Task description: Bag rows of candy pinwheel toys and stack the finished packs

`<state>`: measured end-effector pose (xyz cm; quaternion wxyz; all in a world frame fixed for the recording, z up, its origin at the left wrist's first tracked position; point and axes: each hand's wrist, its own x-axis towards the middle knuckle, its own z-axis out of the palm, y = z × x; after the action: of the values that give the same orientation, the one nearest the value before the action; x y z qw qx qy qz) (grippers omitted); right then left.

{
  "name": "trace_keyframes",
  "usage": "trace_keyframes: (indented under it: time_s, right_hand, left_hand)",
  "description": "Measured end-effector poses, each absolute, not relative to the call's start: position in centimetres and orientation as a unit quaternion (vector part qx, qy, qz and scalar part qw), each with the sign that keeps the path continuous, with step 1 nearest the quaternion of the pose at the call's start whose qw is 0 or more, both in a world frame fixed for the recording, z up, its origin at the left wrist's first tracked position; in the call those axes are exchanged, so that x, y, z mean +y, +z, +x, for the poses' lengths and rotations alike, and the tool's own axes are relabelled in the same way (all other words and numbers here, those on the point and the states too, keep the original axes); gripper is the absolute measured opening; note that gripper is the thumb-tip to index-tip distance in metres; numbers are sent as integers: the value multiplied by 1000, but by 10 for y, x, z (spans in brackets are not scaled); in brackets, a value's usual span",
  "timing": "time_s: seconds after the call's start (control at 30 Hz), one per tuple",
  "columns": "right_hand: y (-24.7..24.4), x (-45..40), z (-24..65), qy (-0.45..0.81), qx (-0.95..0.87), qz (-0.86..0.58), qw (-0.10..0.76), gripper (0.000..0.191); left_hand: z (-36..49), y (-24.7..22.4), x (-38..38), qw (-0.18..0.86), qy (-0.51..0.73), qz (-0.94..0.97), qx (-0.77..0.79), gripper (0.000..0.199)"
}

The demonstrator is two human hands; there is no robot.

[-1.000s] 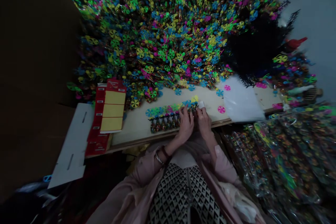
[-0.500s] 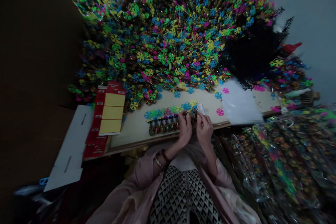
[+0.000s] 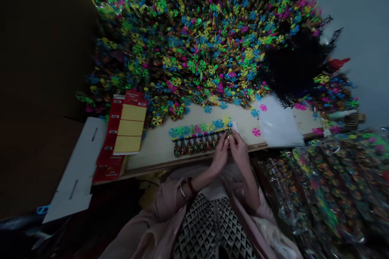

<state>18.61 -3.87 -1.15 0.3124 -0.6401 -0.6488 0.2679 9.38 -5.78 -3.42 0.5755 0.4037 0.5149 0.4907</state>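
Compared with the earlier frame, the left hand [image 3: 220, 154] and right hand [image 3: 240, 153] have closed together; their fingertips [image 3: 230, 137] now meet at the right end of the row of candy-filled pinwheels [image 3: 194, 146], grasping it there; the exact pinch point is too small to tell. The row lies along the front edge of the pale board counter [image 3: 152, 149], with a black plastic strip [image 3: 200, 135] along its top; a heap of pinwheels [image 3: 188, 40] rises beyond the rear edge; clear plastic bags [image 3: 322, 194] filled with pinwheels lie below the right edge; red cartons [image 3: 127, 129] lie at the left end; a white plastic sheet [image 3: 279, 123] and a pink pinwheel [image 3: 256, 132] lie right of the hands.
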Motion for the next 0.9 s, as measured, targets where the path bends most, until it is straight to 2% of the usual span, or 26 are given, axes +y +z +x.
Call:
trace_keyframes:
  time_s: [0.1,0.3,0.4,0.5,0.6,0.77,0.83,0.9]
  right_hand:
    - [-10,-36,186,186,-673,-658,283,44]
    - [-7,-29,164,58,-740,-667,64,39]
    - [-9,-31,152,16,-734,-679,-8,41]
    - [-11,-34,144,-7,-729,-684,-32,44]
    - [-12,-35,139,-7,-730,-681,-53,44]
    - [-1,-36,145,25,-748,-658,-83,49]
    - [8,-29,154,51,-754,-651,-68,45]
    - [18,-10,161,55,-755,-654,-10,38]
  left_hand:
    - [82,-28,-63,533,461,486,517,38]
    - [28,-17,-52,381,470,562,564,24]
    - [-1,-19,-25,323,463,577,590,24]
    - [-23,-19,19,259,399,628,617,29]
    - [-37,-17,72,181,252,701,642,39]
    - [-54,-18,127,103,83,772,622,35]
    - [-63,-20,131,89,61,786,609,35]
    - [-70,-21,125,80,54,793,602,33]
